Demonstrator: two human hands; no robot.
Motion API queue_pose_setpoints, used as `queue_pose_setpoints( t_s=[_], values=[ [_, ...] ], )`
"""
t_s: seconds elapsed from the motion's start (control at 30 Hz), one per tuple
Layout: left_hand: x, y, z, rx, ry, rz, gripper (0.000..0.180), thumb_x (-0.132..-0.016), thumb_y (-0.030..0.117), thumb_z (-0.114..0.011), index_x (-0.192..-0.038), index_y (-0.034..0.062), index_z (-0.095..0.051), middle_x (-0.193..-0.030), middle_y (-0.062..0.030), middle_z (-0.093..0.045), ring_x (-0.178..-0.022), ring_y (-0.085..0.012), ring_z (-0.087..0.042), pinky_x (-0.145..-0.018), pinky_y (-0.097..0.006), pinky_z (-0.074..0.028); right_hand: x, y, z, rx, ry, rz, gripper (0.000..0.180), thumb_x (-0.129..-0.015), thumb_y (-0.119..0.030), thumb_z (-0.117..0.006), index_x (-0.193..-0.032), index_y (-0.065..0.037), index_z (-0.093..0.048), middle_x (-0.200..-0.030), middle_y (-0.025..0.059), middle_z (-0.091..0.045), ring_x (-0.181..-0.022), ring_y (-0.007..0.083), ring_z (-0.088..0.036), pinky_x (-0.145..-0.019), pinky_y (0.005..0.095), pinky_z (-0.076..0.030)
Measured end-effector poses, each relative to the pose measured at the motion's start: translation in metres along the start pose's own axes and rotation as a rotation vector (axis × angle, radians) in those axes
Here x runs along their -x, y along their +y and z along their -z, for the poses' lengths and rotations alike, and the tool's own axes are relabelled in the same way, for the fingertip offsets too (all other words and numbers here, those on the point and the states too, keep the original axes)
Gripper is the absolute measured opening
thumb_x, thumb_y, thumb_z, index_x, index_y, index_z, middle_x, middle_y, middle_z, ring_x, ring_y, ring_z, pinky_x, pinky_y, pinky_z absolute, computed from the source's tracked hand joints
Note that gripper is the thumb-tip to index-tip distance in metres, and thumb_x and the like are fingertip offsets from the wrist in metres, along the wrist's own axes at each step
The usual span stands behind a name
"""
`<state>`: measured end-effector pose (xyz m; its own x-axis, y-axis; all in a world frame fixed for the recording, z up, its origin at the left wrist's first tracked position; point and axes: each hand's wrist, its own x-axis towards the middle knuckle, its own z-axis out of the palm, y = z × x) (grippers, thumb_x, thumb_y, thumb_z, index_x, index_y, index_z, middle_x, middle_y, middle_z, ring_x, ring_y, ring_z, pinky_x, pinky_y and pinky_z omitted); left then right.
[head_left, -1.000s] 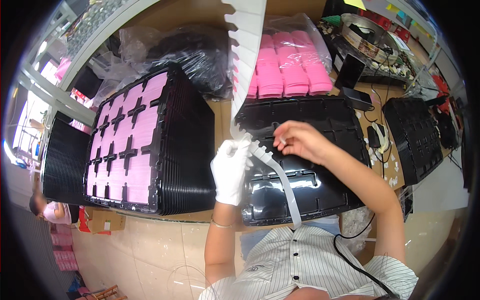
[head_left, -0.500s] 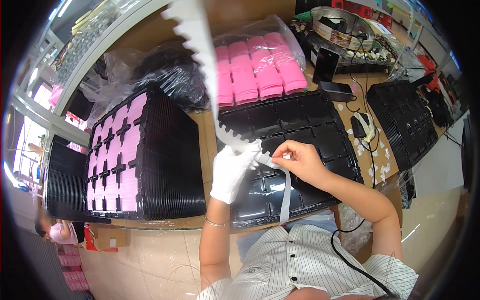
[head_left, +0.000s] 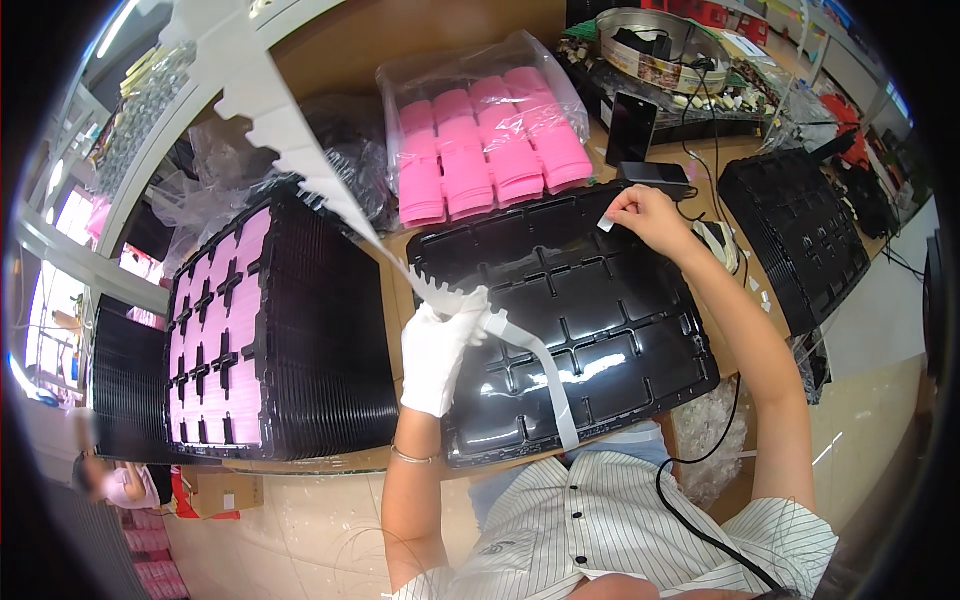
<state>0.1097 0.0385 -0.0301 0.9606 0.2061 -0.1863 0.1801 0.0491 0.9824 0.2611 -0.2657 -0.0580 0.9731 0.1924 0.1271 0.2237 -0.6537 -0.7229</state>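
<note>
A long white notched strip (head_left: 300,160) is gripped by the gloved left hand (head_left: 440,350), a small white tab (head_left: 605,223) is pinched by the bare right hand (head_left: 650,215), above a glossy black tray (head_left: 600,340) on the cluttered wooden surface (head_left: 390,255) at frame centre.

Moulded compartment tray (head_left: 590,330) at table centre, before the person. Stack of like trays holding pads (head_left: 270,340) to its left. Bag of foam pads (head_left: 490,150) behind it. Further tray stack (head_left: 800,230) to its right. Phone (head_left: 630,128) beside the bag.
</note>
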Motion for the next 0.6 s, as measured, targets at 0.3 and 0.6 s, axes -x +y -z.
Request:
queue_pose_setpoints(
  t_s=[0.3, 0.6],
  values=[
    [-0.001, -0.004, 0.000, -0.034, -0.012, 0.020, 0.028, -0.089, 0.021, -0.077, -0.100, -0.0011, -0.065, -0.083, -0.0058, -0.071, -0.063, -0.0058, -0.060, -0.059, -0.020, -0.048, -0.021, 0.026, -0.008, 0.232, 0.008, 0.130, 0.014, -0.075, -0.015, -0.078, -0.077, -0.003, -0.070, -0.077, 0.0102, -0.060, -0.072, 0.0241, -0.060, -0.065, 0.0358, -0.046],
    [-0.010, 0.013, -0.021, -0.059, -0.089, -0.031, 0.030, -0.090, 0.022, -0.075, -0.103, -0.0032, -0.064, -0.082, -0.0068, -0.069, -0.065, -0.0078, -0.062, -0.061, -0.022, -0.050, 0.025, -0.006, 0.006, -1.162, -0.228, -0.255, 0.026, -0.089, 0.001, -0.063, -0.110, -0.006, -0.049, -0.086, 0.0103, -0.062, -0.061, 0.0069, -0.042, -0.054, 0.0193, -0.036]
  ],
)
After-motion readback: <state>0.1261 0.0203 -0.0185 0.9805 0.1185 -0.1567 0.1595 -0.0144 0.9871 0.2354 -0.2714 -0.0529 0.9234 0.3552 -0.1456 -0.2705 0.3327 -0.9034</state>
